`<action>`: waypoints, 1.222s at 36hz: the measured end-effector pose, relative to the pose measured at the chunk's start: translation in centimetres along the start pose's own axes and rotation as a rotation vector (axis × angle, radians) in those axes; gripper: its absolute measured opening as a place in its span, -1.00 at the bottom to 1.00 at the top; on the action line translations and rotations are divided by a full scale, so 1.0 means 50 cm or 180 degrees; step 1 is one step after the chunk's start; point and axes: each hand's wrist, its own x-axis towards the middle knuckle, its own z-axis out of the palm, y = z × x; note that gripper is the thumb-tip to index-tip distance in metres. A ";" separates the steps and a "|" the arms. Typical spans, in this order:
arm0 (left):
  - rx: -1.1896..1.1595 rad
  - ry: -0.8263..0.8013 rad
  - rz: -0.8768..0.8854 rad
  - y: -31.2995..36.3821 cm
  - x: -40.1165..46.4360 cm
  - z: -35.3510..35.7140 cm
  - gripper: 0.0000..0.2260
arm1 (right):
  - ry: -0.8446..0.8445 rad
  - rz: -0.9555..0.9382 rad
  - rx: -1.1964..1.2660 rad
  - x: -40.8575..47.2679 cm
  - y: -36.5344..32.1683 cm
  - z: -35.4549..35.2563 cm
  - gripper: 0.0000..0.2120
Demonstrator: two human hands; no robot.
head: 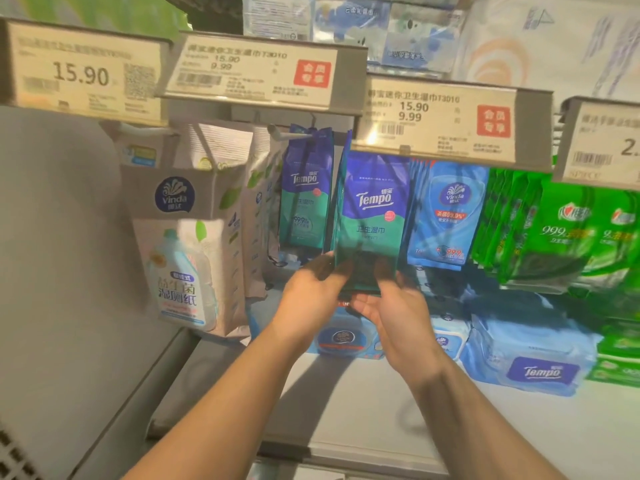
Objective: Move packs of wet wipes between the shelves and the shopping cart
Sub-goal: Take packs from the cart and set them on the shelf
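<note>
A purple and green Tempo wet wipes pack (372,216) hangs in front of the shelf, its top hidden behind a price tag. My left hand (311,292) grips its lower left edge. Under the pack's bottom edge my right hand (391,313) lies palm up, fingers touching it. A second Tempo pack (304,199) hangs on a hook just to the left.
White Vinda packs (194,244) hang at the left. Blue Vinda packs (446,216) and green packs (561,230) hang at the right. Larger blue wipes packs (530,358) lie on the grey shelf (346,410) below. Price tags (443,119) jut out above.
</note>
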 end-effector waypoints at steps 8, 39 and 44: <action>0.0010 0.0088 -0.0322 0.000 -0.023 -0.014 -0.50 | 0.0011 0.0140 -0.0179 -0.014 0.008 -0.015 -0.83; 0.1726 -0.0758 0.0262 -0.097 -0.346 -0.102 -0.01 | 0.0103 0.0273 -0.4562 -0.382 0.028 -0.112 -0.38; 0.2123 -0.0487 0.0165 -0.073 -0.415 -0.093 -0.05 | -0.0105 0.0213 -0.4686 -0.427 0.014 -0.148 -0.46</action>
